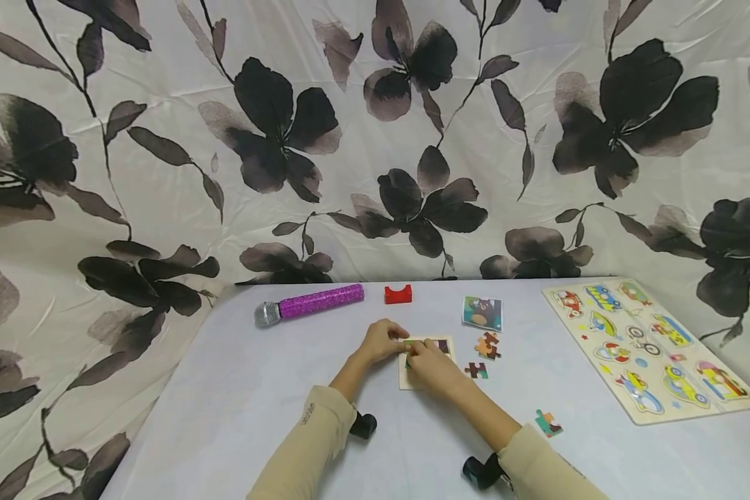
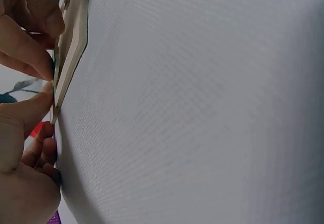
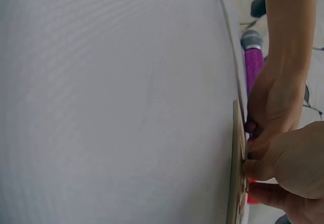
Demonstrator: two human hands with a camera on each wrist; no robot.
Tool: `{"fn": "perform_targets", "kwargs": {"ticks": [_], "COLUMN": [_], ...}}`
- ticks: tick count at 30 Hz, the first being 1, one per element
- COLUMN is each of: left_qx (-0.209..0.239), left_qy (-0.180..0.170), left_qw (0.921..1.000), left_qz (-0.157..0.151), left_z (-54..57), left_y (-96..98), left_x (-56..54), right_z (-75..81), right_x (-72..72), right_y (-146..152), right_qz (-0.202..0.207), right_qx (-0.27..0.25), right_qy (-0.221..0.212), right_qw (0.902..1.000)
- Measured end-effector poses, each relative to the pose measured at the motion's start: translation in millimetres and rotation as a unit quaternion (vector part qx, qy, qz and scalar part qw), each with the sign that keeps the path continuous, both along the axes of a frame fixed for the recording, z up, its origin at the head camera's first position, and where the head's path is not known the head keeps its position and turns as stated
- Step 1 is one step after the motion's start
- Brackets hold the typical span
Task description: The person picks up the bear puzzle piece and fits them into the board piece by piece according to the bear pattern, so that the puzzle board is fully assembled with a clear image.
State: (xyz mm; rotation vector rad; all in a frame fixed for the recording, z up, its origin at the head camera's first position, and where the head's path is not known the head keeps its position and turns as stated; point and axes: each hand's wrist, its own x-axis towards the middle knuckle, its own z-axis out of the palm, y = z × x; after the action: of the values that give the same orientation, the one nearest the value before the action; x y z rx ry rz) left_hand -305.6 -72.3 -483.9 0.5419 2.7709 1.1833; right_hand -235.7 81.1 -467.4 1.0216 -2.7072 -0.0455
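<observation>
A small wooden jigsaw tray (image 1: 406, 381) lies on the table, with green and dark pieces in its upper part. At its upper left corner my left hand (image 1: 380, 342) holds the edge, thumb on the rim and fingers curled beside it. My right hand (image 1: 436, 369) reaches over the tray and pinches a jigsaw piece (image 1: 407, 364) against it; most of that piece is hidden under the fingers. In the left wrist view, both hands meet at the tray's edge (image 2: 73, 57). The right wrist view has the tray (image 3: 236, 158) edge-on beside my right thumb and finger.
Right of the tray lie a bear picture card (image 1: 482, 314), loose jigsaw pieces (image 1: 487, 346), another piece (image 1: 476, 370) and one nearer piece (image 1: 548, 423). A large vehicle puzzle board (image 1: 653, 351) fills the far right. Behind are a purple microphone (image 1: 321, 301) and a red block (image 1: 398, 294).
</observation>
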Motion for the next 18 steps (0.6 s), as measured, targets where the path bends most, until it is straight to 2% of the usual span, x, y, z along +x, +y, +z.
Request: {"fn": "perform_targets", "kwargs": {"ticks": [4, 8, 10, 13, 16, 18], "left_qx": [0.004, 0.007, 0.006, 0.006, 0.007, 0.01], "left_qy": [0.004, 0.014, 0.018, 0.018, 0.018, 0.019], "left_qw": [1.0, 0.9999, 0.9998, 0.9998, 0.9998, 0.9997], "left_qz": [-0.003, -0.006, -0.005, -0.005, -0.006, -0.008], "left_z": [-0.2, 0.6, 0.9, 0.9, 0.4, 0.1], "left_y": [-0.6, -1.2, -1.5, -1.8, -1.8, -1.8], "left_x": [1.0, 1.5, 1.4, 1.1, 0.8, 0.8], "right_z": [-2.6, -2.4, -0.3, 3.7, 6.6, 6.4], "right_x": [1.4, 2.1, 1.4, -0.7, -4.0, -6.7], "right_y": [-2.0, -4.0, -4.6, -3.9, -1.3, 1.1], "right_qz": [0.012, 0.018, 0.019, 0.009, 0.0, 0.005], "right_qx": [0.032, 0.041, 0.032, -0.016, -0.081, -0.108], "right_qy": [0.051, 0.052, 0.022, -0.073, -0.17, -0.206], "right_qw": [0.9981, 0.9976, 0.999, 0.9971, 0.9821, 0.9725]}}
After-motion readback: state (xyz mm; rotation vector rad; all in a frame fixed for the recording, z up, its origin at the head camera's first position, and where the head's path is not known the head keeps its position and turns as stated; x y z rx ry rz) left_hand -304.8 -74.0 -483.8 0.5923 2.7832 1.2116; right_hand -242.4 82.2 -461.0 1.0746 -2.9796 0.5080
